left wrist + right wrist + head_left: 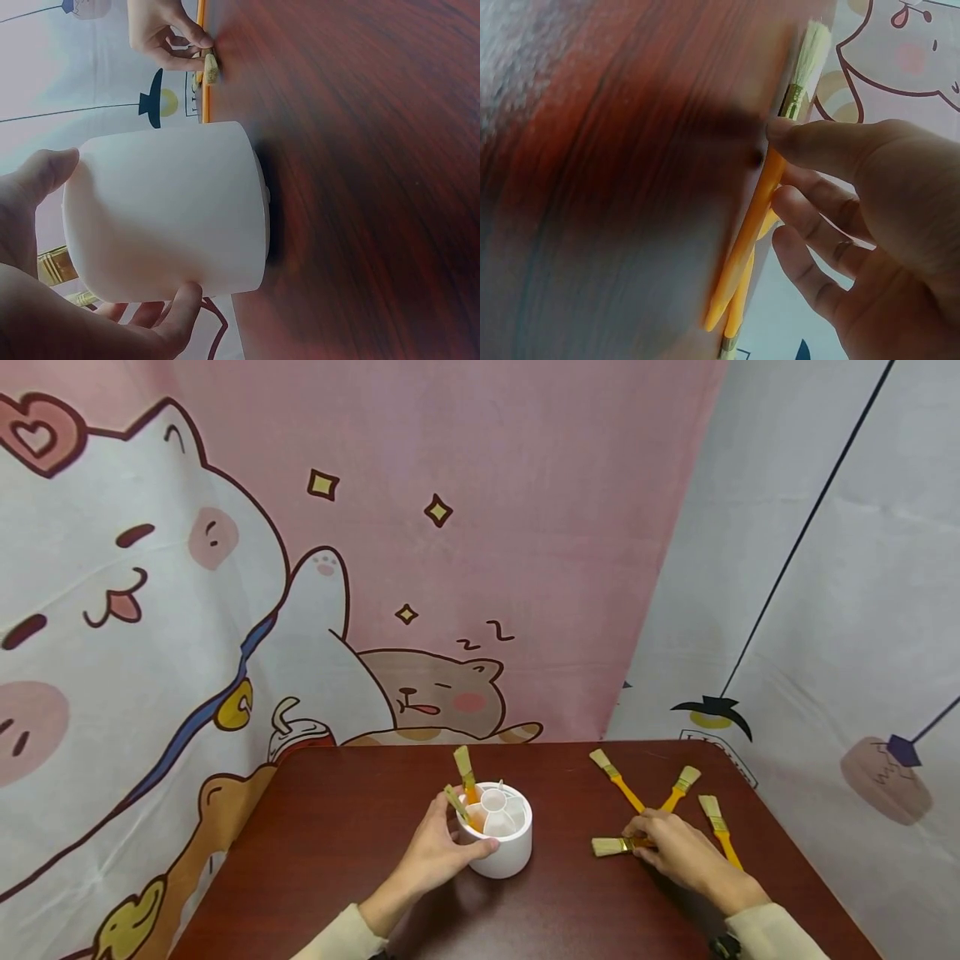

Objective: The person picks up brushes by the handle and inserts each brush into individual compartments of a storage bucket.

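Note:
A white round organizer cup (497, 839) with inner compartments stands on the table, and my left hand (442, 843) grips its left side, thumb at the front rim. Two paintbrushes with orange handles stand bristles-up in its left compartments, one upright paintbrush (465, 768) and one leaning paintbrush (459, 806). To the right, my right hand (678, 852) pinches a flat paintbrush (611, 847) just behind its ferrule; its bristles point left. In the right wrist view this brush's orange handle (754, 225) slants down past my thumb, close to the tabletop.
Near my right hand lie three more paintbrushes: one behind (617, 778), another (681, 785) partly behind the hand, and a third (720, 831) on its right. The dark red-brown table (360, 810) ends at a curtain (570, 568) printed with cartoon animals.

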Demonstrator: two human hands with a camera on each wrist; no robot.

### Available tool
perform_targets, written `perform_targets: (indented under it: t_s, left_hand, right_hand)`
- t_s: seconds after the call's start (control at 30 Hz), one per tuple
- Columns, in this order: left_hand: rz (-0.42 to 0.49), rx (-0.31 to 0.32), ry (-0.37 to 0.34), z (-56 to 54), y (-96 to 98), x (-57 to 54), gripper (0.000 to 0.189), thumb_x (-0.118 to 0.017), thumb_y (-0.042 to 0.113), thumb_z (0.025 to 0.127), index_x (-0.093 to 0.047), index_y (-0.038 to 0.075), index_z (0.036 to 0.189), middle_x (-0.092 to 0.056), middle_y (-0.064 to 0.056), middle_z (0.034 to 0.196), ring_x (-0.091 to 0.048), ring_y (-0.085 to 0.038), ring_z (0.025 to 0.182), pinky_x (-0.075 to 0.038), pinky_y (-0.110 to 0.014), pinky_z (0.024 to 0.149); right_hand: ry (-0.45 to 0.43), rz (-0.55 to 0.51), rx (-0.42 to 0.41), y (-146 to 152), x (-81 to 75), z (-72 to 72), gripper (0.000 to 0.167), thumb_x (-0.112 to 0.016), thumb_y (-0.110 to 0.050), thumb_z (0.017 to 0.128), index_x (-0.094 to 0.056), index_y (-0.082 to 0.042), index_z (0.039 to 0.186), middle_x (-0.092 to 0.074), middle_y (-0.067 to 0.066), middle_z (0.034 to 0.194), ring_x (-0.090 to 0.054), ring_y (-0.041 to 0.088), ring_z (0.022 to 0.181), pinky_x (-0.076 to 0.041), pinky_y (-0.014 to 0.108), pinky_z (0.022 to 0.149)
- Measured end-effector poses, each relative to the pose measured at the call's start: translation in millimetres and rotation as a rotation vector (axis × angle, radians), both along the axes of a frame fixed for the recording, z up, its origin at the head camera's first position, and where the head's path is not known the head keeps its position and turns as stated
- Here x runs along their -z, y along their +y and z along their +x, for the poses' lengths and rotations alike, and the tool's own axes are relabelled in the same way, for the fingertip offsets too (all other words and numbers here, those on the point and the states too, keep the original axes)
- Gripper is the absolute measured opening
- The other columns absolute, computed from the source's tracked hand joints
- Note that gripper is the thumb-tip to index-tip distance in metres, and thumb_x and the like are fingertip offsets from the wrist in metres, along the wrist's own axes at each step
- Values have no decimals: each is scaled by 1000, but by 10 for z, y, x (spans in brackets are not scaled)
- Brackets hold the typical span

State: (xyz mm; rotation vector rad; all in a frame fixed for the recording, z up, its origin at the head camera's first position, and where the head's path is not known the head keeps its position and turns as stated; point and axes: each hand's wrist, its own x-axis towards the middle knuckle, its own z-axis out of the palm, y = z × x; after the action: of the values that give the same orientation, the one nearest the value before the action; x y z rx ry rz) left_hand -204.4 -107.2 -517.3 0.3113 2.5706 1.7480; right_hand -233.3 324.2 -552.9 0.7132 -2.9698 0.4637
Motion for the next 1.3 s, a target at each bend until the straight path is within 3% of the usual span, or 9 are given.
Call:
perform_targets:
  t_s: [0.33, 0.8, 0.97, 1.3]
  left_hand:
    - [-2, 2, 4, 11, 24, -8, 106, -105, 25, 86, -44, -2, 169, -53, -28, 170, -71, -46, 144, -63, -60, 118]
    - [-16, -15, -6, 20, 37, -26, 110, -105, 27, 86, -42, -5, 170, -52, -28, 171, -73, -46, 141, -64, -59, 116]
    - [-27, -25, -2, 18, 38, -17, 110, -105, 27, 85, -42, -5, 170, -52, -29, 171, -73, -46, 142, -65, -58, 116]
    - [-31, -28, 5, 20, 37, -11, 109, -105, 27, 85, -43, -6, 169, -52, -29, 171, -69, -46, 146, -64, -60, 117]
  right_hand:
    - [43, 16, 38, -37, -34, 41, 21, -96, -19, 98, -83, -25, 112, -77, -11, 111, -73, 10, 96, -64, 30, 78]
    - [112, -79, 40, -155, -180, 133, 27, -98, -18, 96, -80, -22, 116, -75, -11, 109, -76, 12, 96, -66, 30, 78]
    - [173, -146, 30, -230, -254, 178, 31, -98, -12, 95, -82, -20, 120, -77, -9, 110, -75, 9, 95, -65, 27, 77]
    - [364, -297, -70, -404, -376, 232, 35, -99, -1, 88, -82, -12, 116, -73, -9, 101, -70, 4, 85, -61, 24, 68]
